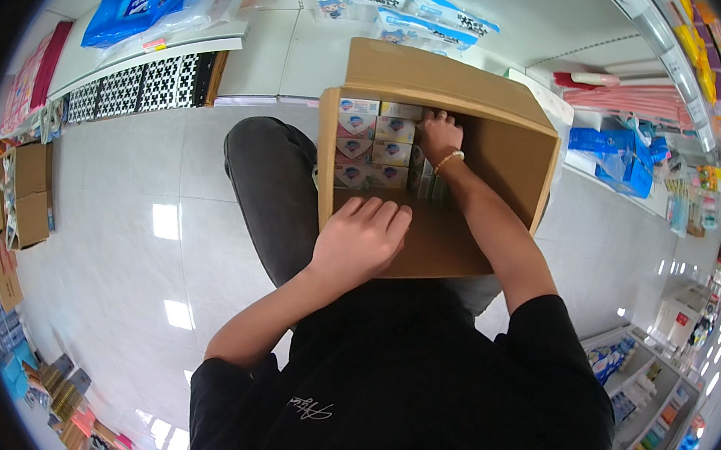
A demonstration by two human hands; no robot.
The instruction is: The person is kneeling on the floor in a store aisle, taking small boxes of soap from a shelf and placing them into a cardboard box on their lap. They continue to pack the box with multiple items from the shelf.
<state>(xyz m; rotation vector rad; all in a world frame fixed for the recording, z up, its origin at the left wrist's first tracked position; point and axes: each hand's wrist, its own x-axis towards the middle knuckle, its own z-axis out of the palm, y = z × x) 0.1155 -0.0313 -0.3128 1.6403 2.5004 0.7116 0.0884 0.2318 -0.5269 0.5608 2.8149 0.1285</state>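
An open cardboard carton (514, 141) sits over my lap, its far flap raised. Small soap boxes (391, 153) with a round blue-and-red emblem are stacked in its left half, several rows high. Some green-and-white boxes (424, 184) stand at the right side of the stack. My right hand (442, 133) reaches inside at the stack's far right, fingers bent against the boxes; its fingertips are partly hidden. Over the carton's near left corner is my left hand (364, 234), back up with fingers curled. What lies under its fingers is hidden.
Blue-and-white plastic packets (426, 20) lie on the white shelf beyond the carton. A blue package (625, 157) rests on the lower shelf at right. Cardboard boxes (33, 192) stand at far left on the pale tiled floor (118, 246). My knee (270, 181) is left of the carton.
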